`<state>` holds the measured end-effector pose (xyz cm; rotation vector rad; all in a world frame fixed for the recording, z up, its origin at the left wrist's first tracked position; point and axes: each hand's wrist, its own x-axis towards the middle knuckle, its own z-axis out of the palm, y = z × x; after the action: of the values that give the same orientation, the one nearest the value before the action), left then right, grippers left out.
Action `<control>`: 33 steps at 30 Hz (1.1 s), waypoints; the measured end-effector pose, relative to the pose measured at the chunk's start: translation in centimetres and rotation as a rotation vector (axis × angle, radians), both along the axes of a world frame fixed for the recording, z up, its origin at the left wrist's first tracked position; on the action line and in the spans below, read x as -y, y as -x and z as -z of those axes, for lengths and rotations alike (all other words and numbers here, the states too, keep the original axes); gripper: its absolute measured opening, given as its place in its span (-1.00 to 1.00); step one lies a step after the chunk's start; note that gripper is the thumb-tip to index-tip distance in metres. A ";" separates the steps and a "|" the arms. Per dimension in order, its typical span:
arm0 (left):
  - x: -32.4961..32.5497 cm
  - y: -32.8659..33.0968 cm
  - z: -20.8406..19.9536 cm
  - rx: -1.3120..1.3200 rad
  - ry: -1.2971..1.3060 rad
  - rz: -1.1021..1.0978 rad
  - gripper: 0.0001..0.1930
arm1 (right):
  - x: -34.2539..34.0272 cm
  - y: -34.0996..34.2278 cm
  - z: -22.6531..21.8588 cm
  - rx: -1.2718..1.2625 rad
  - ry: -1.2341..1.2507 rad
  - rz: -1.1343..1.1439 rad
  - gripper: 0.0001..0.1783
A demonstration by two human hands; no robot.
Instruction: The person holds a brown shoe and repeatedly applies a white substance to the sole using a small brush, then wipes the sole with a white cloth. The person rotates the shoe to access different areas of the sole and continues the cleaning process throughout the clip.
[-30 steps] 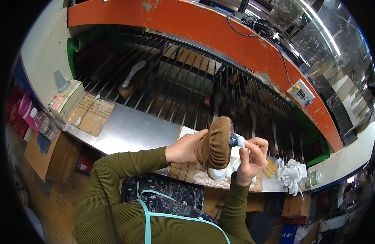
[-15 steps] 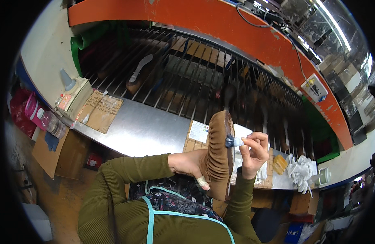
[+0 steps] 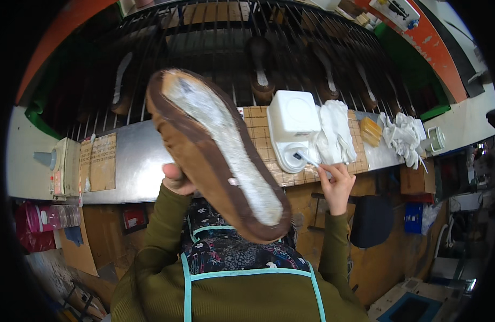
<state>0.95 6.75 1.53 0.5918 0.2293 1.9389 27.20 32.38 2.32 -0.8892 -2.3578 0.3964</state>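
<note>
Two grips: my left hand (image 3: 178,181) holds shoe (image 3: 215,155), right hand (image 3: 337,182) pinches brush (image 3: 311,161) at pot (image 3: 284,161). Probably dipping; next, lift cleanly.

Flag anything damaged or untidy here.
The orange beam at upper right looks damaged: pale patches show where paint seems chipped. White fabric toward the right end of the bench lies crumpled, heaped.

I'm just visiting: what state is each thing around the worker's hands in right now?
Left hand: gripping the shoe
Shoe: held up tilted, underside facing the camera
Right hand: pinching the brush
Brush: dark tip at the white container's cup
White container: standing upright
White fabric: lying beside the container
White gloves: crumpled together
</note>
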 end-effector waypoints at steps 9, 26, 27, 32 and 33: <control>-2.2 0.1 -3.8 0.282 0.290 -0.366 -0.10 | -0.9 0.5 -1.1 0.207 -0.114 -0.044 -0.89; -5.7 -1.9 0.6 -0.181 0.568 -0.199 -0.17 | 0.4 1.8 -3.1 -0.170 -0.162 -0.044 -0.79; -6.3 -2.1 0.4 -0.206 0.552 -0.203 -0.16 | 0.9 2.7 -4.4 -0.234 -0.218 -0.065 -0.78; -7.3 -3.0 -2.2 -0.342 0.418 -0.223 -0.14 | 3.6 5.6 -8.3 -0.452 -0.142 -0.181 -0.74; -7.3 -3.0 -2.1 -0.352 0.375 -0.238 -0.13 | 4.1 5.9 -7.9 -0.485 0.003 -0.199 -0.75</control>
<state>3.91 14.02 3.59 0.6722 0.8997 1.9364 21.29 28.29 10.21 -0.4886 -1.9947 0.6184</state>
